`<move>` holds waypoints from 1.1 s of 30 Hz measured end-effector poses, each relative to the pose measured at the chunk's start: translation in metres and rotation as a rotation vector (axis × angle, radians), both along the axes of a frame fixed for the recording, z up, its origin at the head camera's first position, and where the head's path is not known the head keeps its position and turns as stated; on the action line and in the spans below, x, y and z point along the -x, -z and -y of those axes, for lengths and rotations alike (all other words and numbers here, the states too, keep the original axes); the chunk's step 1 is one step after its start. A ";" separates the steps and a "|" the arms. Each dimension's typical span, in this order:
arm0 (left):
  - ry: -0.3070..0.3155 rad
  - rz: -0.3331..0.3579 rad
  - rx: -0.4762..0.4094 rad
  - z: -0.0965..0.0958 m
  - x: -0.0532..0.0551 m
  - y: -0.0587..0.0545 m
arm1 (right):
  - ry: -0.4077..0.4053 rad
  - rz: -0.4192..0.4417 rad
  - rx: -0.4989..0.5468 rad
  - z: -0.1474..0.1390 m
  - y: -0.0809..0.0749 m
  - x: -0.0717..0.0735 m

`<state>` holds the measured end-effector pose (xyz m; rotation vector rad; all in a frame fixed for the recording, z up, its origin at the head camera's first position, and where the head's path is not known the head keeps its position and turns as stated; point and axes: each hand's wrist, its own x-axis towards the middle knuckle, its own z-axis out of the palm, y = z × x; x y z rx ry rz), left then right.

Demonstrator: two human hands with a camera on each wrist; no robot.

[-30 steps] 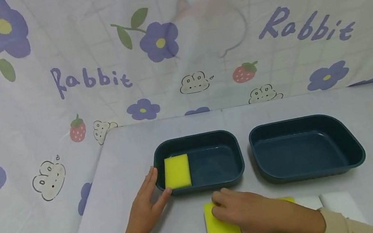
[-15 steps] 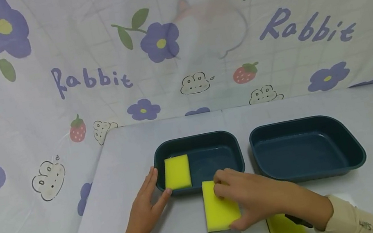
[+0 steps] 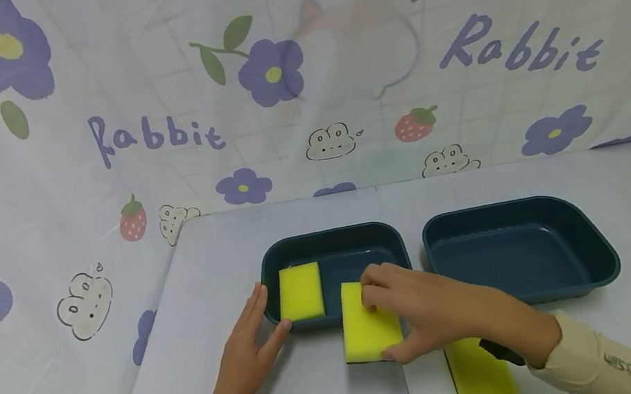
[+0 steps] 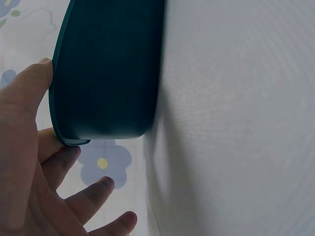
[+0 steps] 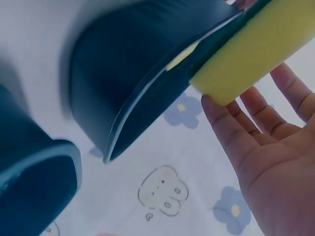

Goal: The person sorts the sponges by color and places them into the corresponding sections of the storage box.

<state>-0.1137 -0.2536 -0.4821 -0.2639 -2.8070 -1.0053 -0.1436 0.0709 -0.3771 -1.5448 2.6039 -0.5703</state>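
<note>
My right hand [image 3: 430,307] grips a yellow sponge [image 3: 366,329] by its ends, fingers at the far edge and thumb at the near one. The sponge overlaps the front rim of the smaller dark teal tray [image 3: 360,270] in the head view. A dark green scouring side shows on it in the right wrist view, where the sponge [image 5: 256,54] is beside the tray wall. Another yellow sponge [image 3: 301,292] lies inside the tray, at its left end. My left hand [image 3: 245,357] rests at the tray's front left corner, fingers extended and thumb against the rim [image 4: 56,98].
A larger dark teal tray [image 3: 509,254] stands to the right of the smaller one. Under my right forearm lies more yellow sponge [image 3: 484,382], next to a white block [image 3: 432,391]. A patterned cloth [image 3: 279,133] hangs behind the white table [image 3: 210,244].
My right hand has lifted the sponge off the table and carried it forward to the smaller tray's front rim. My left hand has stayed at the tray's corner.
</note>
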 end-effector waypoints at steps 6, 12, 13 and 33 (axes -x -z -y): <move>0.014 -0.003 -0.008 0.000 0.000 -0.001 | 0.053 -0.055 -0.035 -0.001 -0.001 0.010; 0.025 -0.006 -0.019 0.001 0.000 -0.001 | 0.035 -0.012 -0.016 -0.003 0.004 0.023; 0.025 -0.008 -0.020 0.002 0.000 -0.001 | 0.027 0.003 -0.010 -0.003 0.005 0.025; 0.011 -0.003 -0.011 0.001 0.000 0.001 | 0.038 0.251 0.000 0.000 0.023 0.063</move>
